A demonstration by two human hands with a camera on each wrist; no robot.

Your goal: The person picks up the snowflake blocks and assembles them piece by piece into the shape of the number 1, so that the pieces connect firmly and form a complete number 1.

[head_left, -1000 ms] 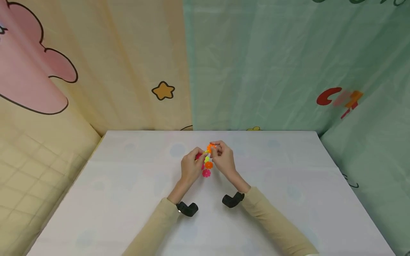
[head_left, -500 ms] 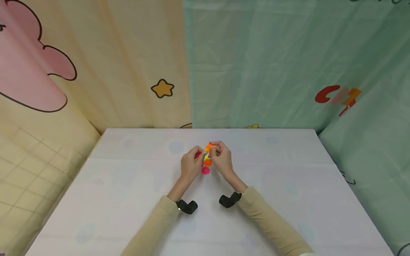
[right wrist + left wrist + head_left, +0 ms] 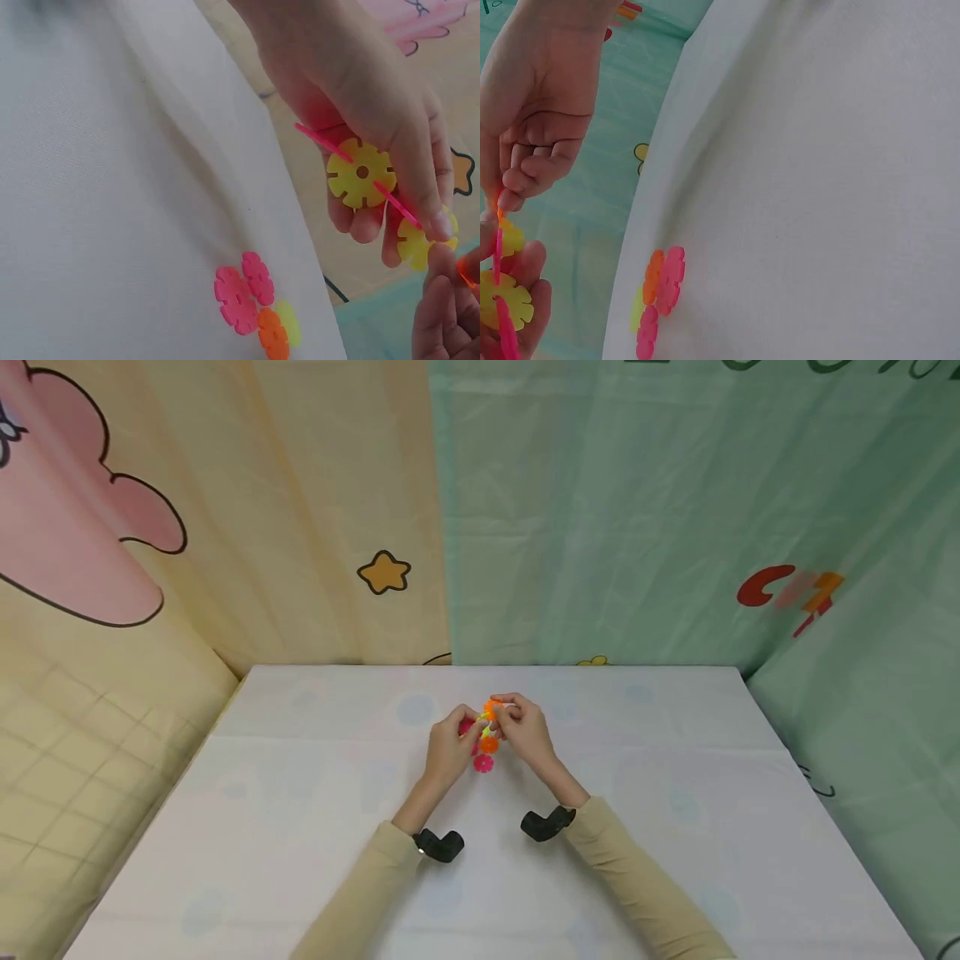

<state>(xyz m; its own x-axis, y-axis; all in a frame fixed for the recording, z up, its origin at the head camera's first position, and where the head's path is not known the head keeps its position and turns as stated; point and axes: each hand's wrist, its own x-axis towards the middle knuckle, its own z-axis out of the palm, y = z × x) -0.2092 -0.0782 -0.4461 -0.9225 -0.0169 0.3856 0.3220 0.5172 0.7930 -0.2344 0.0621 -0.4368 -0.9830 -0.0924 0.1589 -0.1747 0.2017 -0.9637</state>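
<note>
Above the tabletop (image 3: 645, 718), towards the middle of its far edge, I pinch a pink-and-yellow disc chain (image 3: 397, 204) with my curled left hand (image 3: 447, 747) and an orange disc (image 3: 491, 707) between my right hand's (image 3: 529, 731) fingertips, apparently joining them, which calls for matching notches before pressing.

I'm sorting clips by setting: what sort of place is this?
Probably a makeshift filming booth, though a play corner is possible: cartoon-printed hangings stand behind and on both sides of a white table, and a black device sits at each wrist.
</note>
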